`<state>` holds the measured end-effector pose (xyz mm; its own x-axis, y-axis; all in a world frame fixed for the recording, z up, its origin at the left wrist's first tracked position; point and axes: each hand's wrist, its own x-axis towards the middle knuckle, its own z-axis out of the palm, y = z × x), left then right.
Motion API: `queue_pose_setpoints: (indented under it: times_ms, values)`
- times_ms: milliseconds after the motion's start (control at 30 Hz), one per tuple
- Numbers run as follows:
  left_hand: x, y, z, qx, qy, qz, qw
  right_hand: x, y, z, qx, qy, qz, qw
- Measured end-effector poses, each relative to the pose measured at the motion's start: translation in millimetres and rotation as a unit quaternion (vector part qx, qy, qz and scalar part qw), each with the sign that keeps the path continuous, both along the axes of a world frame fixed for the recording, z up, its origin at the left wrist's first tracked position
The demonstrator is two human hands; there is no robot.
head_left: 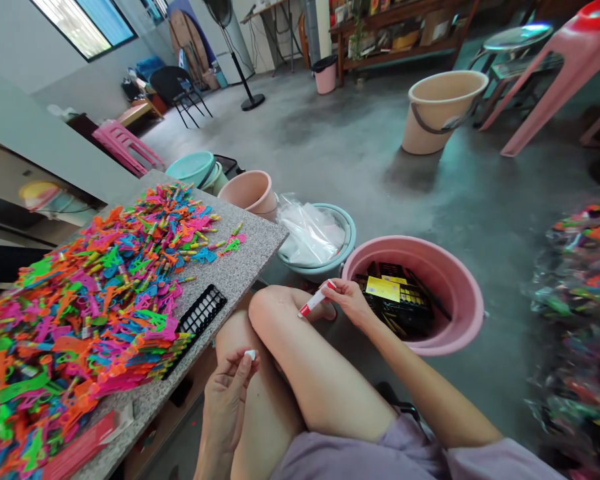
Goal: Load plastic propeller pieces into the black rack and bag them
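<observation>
**Tube and cap held apart over the knees**

Nearest the lens, the left hand [227,393] pinches a small white cap [250,355] between thumb and fingertips, just off the granite slab's [240,267] front edge. Beyond the raised knee, the right hand [347,300] grips a red-and-white tube [317,299], well apart from the cap. Bright plastic pieces [95,293] crowd the slab beside a black tray [200,313] near its edge. Close behind the right hand sits a pink basin [455,293]; bare concrete floor [340,147] opens beyond.

Single head cam, looks fwd & down, close over lap, stone table [240,267] at left, floor beyond.
</observation>
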<state>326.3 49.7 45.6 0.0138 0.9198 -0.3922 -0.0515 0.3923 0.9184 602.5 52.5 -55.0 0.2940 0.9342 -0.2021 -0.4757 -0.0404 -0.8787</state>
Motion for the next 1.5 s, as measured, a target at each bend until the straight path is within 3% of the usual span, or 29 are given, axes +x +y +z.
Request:
queue_pose_setpoints:
  times_ms: [400,733,867,1133,1267,1400,1500]
  values:
    - [7,-6,1.9,-0.012,-0.011,0.009,1.0,-1,6,5,0.033,-0.004,0.022,0.999]
    - [9,-9,0.0,-0.025,-0.013,0.008,1.0,-5,2,6,0.037,-0.015,-0.001,0.999]
    - [5,-10,-2.4,-0.033,-0.018,0.021,0.999,-3,1,-2,0.01,-0.028,0.005,1.0]
    - [2,-11,-3.9,-0.034,-0.015,0.018,0.999,-26,34,-24,0.011,0.022,-0.1,0.995]
    - [0,-13,-4.9,-0.032,-0.017,0.026,0.999,-34,35,-30,0.002,0.031,-0.128,0.991]
    - [0,-15,-6.5,-0.035,-0.029,0.017,0.999,-32,31,-25,-0.003,0.038,-0.119,0.992]
    - [3,-11,-2.2,-0.023,-0.046,0.021,0.998,-28,26,-6,-0.012,0.039,-0.138,0.99]
